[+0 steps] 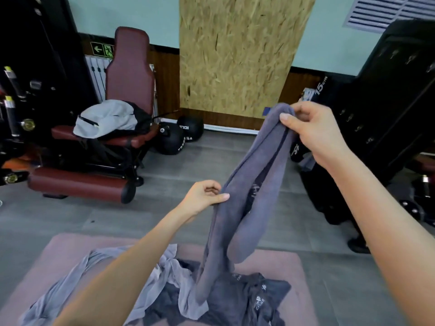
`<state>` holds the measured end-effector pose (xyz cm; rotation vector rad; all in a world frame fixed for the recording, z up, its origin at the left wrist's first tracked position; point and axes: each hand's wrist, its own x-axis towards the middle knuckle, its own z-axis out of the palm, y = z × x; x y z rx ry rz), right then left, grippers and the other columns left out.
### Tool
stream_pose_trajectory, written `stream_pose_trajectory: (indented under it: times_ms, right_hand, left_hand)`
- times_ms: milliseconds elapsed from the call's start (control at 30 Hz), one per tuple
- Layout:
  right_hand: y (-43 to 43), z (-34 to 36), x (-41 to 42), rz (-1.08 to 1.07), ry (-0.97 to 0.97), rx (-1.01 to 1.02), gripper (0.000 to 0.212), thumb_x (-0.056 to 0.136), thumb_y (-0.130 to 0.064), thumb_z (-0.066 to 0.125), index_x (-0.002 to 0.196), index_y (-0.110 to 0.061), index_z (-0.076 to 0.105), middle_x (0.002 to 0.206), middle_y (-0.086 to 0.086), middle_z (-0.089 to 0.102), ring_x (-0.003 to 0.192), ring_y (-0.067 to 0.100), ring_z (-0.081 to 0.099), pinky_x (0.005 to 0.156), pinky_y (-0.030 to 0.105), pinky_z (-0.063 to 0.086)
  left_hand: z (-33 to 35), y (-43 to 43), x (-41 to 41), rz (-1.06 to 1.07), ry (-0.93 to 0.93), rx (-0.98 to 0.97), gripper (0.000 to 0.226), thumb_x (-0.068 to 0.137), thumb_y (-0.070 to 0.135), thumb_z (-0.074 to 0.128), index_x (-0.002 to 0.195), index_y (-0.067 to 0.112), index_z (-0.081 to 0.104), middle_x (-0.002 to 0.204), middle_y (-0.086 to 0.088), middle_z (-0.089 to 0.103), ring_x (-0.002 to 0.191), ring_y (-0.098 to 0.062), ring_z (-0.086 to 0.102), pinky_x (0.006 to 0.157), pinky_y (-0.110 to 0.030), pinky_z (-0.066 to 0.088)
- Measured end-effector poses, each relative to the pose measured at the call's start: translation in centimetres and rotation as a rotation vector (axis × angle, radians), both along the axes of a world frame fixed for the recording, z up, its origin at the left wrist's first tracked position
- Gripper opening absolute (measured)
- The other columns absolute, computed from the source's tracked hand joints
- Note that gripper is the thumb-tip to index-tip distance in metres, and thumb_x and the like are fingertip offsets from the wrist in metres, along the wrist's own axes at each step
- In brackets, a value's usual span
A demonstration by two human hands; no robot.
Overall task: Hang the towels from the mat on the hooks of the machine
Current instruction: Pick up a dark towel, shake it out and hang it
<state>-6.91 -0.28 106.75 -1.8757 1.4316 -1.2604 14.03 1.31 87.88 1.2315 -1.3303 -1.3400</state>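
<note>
One grey towel (249, 184) raised over a pink mat (292, 274), right hand (313, 130) pinching its top, left hand (202, 196) pinching its side, one pale towel (164, 274) and dark towels (235, 295) heaped on the mat

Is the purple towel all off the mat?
No. The right hand and left hand hold the towel up, but its end rests on the pile on the mat.
</note>
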Motion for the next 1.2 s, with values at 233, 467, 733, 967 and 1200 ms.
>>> stream_pose_trajectory:
  times_ms: [233,467,733,967,1200]
  right_hand:
    - [4.0,-6.5,-2.1,-0.270,0.492,-0.037,0.020,0.080,-0.018,0.069,0.100,-0.015,0.069,0.087,0.008,0.070,0.086,0.027,0.064,0.073,0.027,0.039]
    - [6.1,-11.4,1.0,0.144,0.528,0.083,0.048,0.080,-0.043,0.060,0.124,-0.024,0.060,0.117,-0.003,0.067,0.111,0.014,0.060,0.092,0.025,0.034]
    - [5.9,-11.0,1.5,0.135,0.785,-0.180,0.031,0.079,-0.050,0.052,0.084,-0.024,0.067,0.073,-0.004,0.069,0.071,0.020,0.061,0.070,0.032,0.020]
    - [5.4,-6.3,-1.0,0.005,0.604,-0.296,0.016,0.082,-0.038,0.056,0.077,-0.028,0.066,0.066,-0.016,0.060,0.070,0.013,0.062,0.082,0.043,0.039]
    - [2.8,-3.6,-7.0,-0.341,0.449,-0.236,0.015,0.086,-0.035,0.059,0.090,-0.025,0.068,0.080,-0.008,0.063,0.089,0.019,0.063,0.092,0.050,0.043]
  left_hand:
    - [2.8,0.5,-1.1,-0.055,-0.153,-0.068,0.016,0.069,0.010,0.081,0.067,0.013,0.065,0.056,0.006,0.059,0.051,0.000,0.049,0.055,-0.013,0.041]
    - [6.5,1.3,-2.8,-0.171,-0.332,-0.224,0.009,0.072,0.014,0.080,0.076,0.009,0.073,0.066,-0.002,0.065,0.055,0.003,0.050,0.059,-0.015,0.041]
    - [5.7,3.2,-1.5,-0.145,-0.202,-0.122,0.008,0.074,0.015,0.077,0.075,0.013,0.069,0.061,0.010,0.067,0.061,0.004,0.059,0.062,-0.011,0.045]
    - [2.1,4.3,0.7,-0.167,-0.148,-0.051,0.015,0.074,0.004,0.075,0.073,0.013,0.063,0.072,-0.001,0.059,0.070,-0.009,0.052,0.069,-0.018,0.044]
    - [-0.7,3.4,4.5,-0.123,-0.381,-0.001,0.016,0.071,0.017,0.080,0.067,0.013,0.065,0.057,0.013,0.059,0.057,0.003,0.049,0.058,-0.011,0.039]
